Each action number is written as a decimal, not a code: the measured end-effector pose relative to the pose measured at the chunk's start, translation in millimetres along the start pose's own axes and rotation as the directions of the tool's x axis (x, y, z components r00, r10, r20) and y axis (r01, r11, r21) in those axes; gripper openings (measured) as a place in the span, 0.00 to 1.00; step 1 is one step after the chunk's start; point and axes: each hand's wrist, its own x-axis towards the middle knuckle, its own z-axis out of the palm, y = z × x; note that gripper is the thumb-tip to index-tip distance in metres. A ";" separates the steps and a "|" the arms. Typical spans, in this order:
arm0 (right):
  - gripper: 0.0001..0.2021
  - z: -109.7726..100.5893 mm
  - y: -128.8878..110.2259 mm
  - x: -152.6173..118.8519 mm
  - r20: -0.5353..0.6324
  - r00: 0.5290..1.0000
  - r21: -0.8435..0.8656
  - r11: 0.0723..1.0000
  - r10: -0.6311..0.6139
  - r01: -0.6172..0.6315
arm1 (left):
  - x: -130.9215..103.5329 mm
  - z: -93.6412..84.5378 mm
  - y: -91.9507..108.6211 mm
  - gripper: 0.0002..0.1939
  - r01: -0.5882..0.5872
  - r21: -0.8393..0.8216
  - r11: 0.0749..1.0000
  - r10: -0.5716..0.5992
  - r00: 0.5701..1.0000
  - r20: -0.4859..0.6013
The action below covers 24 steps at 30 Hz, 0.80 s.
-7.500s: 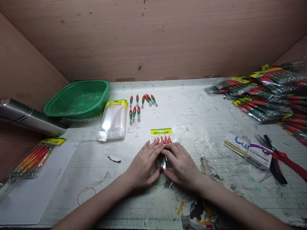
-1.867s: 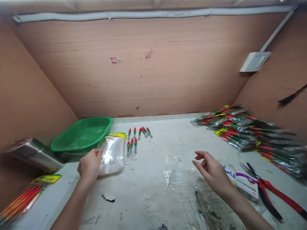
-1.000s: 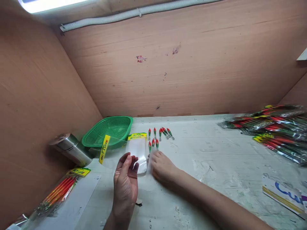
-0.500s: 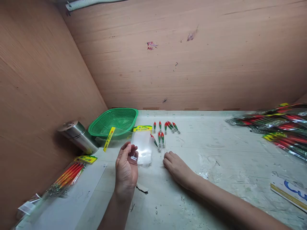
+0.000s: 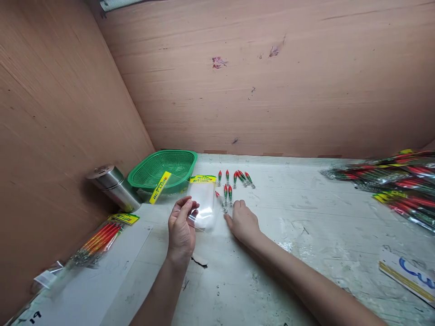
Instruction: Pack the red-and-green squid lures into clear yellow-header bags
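My left hand (image 5: pixel 183 222) is closed, thumb against fingers, on a clear plastic bag (image 5: pixel 174 182) with a yellow "BCT LURE" header (image 5: pixel 160 188). Under and beside it lies a stack of similar clear bags (image 5: pixel 203 209) with yellow headers. My right hand (image 5: pixel 244 222) rests low over the table, thumb and fingers apart, just short of several small red and green squid lures (image 5: pixel 230 194) with metal hook crowns. Nothing shows in its grasp. One lure (image 5: pixel 218 194) is partly covered by clear plastic at the edge of the stack.
A green plastic basket (image 5: pixel 132 177) and a tilted steel flask (image 5: pixel 113 188) stand at the left wall. Packed orange lures (image 5: pixel 102 237) lie at left, piles of bagged red-green lures (image 5: pixel 411 199) at right. A marked white board (image 5: pixel 408 274) sits lower right.
My right hand has moved slightly forward towards the lures, and its thumb has spread from the fingers. My left hand keeps the bag, which has tilted a little. The view has shifted slightly.
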 end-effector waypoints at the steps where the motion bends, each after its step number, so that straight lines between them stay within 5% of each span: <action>1: 0.04 -0.1 -0.3 1.2 0.028 1.000 -0.007 1.000 -0.011 0.011 | 1.0 -0.8 -0.7 0.16 -0.004 0.002 1.000 0.004 1.000 -0.002; 8: 0.12 -7.8 25.8 -24.0 0.076 0.996 -0.055 0.997 -0.050 0.055 | 6.0 -2.3 2.0 0.14 -0.020 -0.004 1.000 0.020 1.000 -0.021; 14: 0.07 -50.7 139.4 -43.2 0.017 0.999 -0.030 0.999 -0.031 0.032 | 4.3 2.2 9.5 0.12 0.004 -0.027 1.000 -0.005 0.999 -0.034; 17: 0.19 -60.7 186.4 -50.0 -0.081 0.997 -0.023 1.000 0.010 -0.012 | 1.0 4.5 12.4 0.10 0.015 -0.014 1.000 -0.015 0.999 -0.036; 20: 0.29 -45.4 184.0 -61.6 -0.093 0.995 -0.040 0.998 -0.043 0.039 | -2.4 8.1 14.6 0.07 0.054 0.015 0.998 -0.053 0.996 -0.066; 24: 0.31 -30.1 162.7 -55.2 0.045 0.958 0.009 0.959 -0.284 0.284 | -4.3 14.1 17.9 0.04 0.143 0.025 0.989 -0.138 0.980 -0.147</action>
